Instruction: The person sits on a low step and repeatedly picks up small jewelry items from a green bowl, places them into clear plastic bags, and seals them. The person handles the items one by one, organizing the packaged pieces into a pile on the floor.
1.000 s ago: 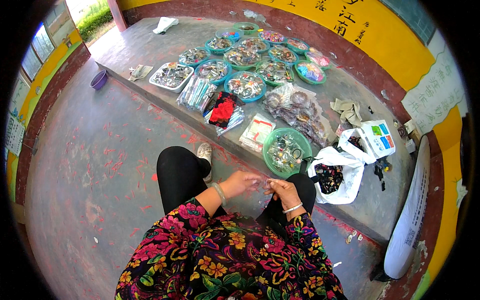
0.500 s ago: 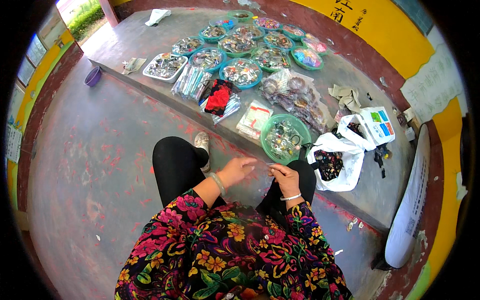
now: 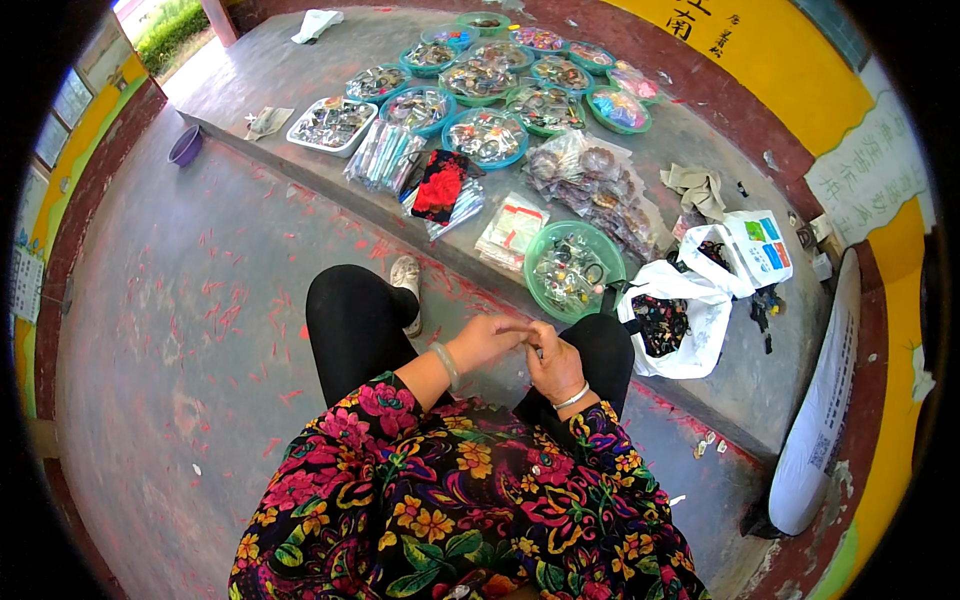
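Observation:
My left hand (image 3: 488, 342) and my right hand (image 3: 556, 370) meet above my lap, their fingertips touching. The fingers of both are closed in a pinch. Whatever lies between them is too small and too covered to name. Beyond the right hand stands a green plastic basin (image 3: 533, 272) with small packets in clear bags. To its right a white plastic bag (image 3: 705, 345) gapes around dark, multicoloured small items (image 3: 662, 325).
On the raised ledge sit several basins of bagged trinkets (image 3: 486, 138), a white tray (image 3: 345, 150), clear packets of brown round items (image 3: 600, 185), a red-and-black cloth pouch (image 3: 440, 186) and a second white bag (image 3: 755, 255). A purple bowl (image 3: 186, 147) stands on the lower floor.
My hands have come together from slightly apart; the left moved right and the right moved a little left and down. A thin thing that showed at my right fingertips is now hidden.

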Demonstrator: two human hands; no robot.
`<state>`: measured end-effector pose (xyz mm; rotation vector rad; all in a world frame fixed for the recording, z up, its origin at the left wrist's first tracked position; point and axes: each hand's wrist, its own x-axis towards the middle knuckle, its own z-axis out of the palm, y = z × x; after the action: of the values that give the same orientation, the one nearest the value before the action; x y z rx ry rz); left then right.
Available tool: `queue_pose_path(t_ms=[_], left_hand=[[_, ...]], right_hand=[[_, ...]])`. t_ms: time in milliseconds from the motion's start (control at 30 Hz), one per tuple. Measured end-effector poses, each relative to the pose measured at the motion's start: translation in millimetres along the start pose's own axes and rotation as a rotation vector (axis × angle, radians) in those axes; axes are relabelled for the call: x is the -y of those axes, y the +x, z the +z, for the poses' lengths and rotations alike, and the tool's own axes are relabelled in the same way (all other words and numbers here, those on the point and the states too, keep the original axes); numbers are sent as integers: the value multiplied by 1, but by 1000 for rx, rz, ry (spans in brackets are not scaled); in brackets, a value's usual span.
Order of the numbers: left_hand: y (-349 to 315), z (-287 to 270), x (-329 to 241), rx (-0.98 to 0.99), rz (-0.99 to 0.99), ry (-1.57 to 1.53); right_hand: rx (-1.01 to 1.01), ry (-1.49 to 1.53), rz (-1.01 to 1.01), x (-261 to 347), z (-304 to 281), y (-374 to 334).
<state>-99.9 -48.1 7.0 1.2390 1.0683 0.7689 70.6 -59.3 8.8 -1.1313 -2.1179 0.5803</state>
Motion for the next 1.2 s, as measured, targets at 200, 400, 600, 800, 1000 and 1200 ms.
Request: queue_pose_path(t_ms=[200, 400, 600, 800, 1000, 1200], left_hand=[[7, 0, 20, -34, 32, -9], [6, 2, 23, -21, 31, -132], [8, 1, 26, -61, 187, 297], [5, -1, 21, -126, -98, -69], [3, 0, 11, -97, -133, -218], [1, 7, -1, -93, -180, -269]], right_hand=[[16, -89, -98, 4, 1, 2], [-19, -44, -151, 11, -1, 6], [20, -97, -173, 3, 2, 2], [-47, -70, -167, 18, -13, 5], [-271, -88, -124, 15, -43, 6], [-552, -120, 289, -84, -108, -20]])
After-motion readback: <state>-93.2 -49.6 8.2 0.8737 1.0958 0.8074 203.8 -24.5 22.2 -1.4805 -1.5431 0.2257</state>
